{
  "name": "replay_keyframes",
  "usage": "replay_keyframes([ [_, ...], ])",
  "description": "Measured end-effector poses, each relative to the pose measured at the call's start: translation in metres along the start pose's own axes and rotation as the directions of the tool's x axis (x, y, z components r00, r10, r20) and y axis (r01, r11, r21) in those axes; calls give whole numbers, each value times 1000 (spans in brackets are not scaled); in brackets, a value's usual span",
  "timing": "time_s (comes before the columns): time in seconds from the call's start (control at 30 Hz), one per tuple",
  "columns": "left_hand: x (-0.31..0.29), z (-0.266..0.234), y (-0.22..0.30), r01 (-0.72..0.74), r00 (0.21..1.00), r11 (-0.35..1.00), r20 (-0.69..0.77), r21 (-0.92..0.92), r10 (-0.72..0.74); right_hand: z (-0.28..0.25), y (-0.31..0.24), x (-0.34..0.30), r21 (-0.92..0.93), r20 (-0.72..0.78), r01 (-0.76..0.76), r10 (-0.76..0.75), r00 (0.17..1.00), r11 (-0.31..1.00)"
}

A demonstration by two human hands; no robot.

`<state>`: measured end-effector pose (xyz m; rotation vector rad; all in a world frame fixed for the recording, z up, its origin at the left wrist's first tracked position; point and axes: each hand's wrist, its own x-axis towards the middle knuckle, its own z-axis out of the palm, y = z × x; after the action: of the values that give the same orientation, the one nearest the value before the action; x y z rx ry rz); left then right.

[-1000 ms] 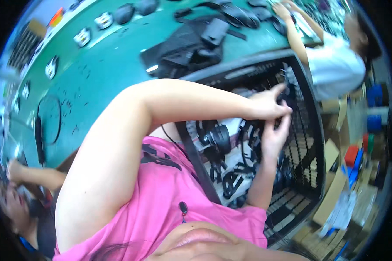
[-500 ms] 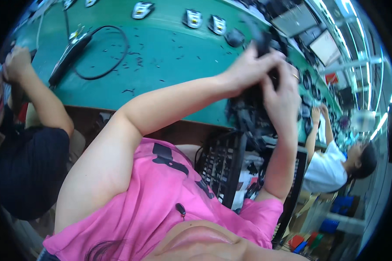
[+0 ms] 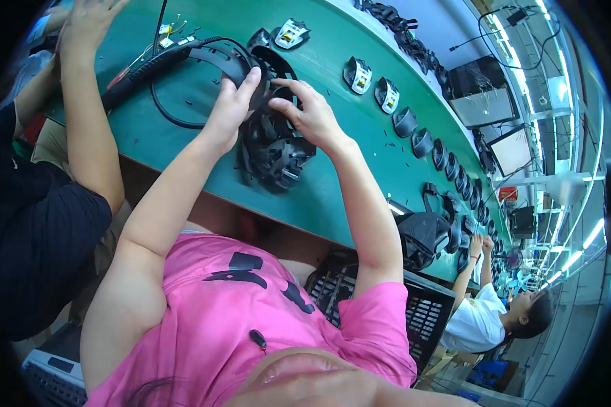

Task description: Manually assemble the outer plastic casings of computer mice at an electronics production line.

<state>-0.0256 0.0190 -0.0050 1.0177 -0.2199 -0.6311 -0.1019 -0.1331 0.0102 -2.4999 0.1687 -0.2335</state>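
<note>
Though close together, left hand [image 3: 232, 110] in a pinch on one black band [image 3: 233, 67], right hand [image 3: 313, 118] half-spread.

1. The room was bright, and light spread over most of the green table [image 3: 346, 183].
2. Long tube lights [image 3: 595, 233] shone on the right side, so strong that they looked plain white.
3. Under the table it was dark, with deep shadow above the pink shirt [image 3: 210, 325].
4. The left hand [image 3: 232, 105] and right hand [image 3: 313, 117] were well lit and mostly clear.
5. The black plastic parts [image 3: 278, 152] by them were so dark that little bits were hard to see.
6. Straight lines bent near the round rim, and the corners were black.
7. Faraway things on the right looked tiny and soft.
</note>
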Motion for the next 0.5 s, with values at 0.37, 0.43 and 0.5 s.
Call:
replay_keyframes([
  [0.37,16,-27,9,-45,997,915,-36,401,65,-12,24,4,138,-171,-43,67,983,989],
  [0.43,18,-42,10,-107,987,827,-44,551,157,-14,17,0,139,-206,-91,119,971,986],
  [0.5,29,-68,6,-248,952,575,84,779,296,-19,14,-5,64,-283,-72,87,955,995],
])
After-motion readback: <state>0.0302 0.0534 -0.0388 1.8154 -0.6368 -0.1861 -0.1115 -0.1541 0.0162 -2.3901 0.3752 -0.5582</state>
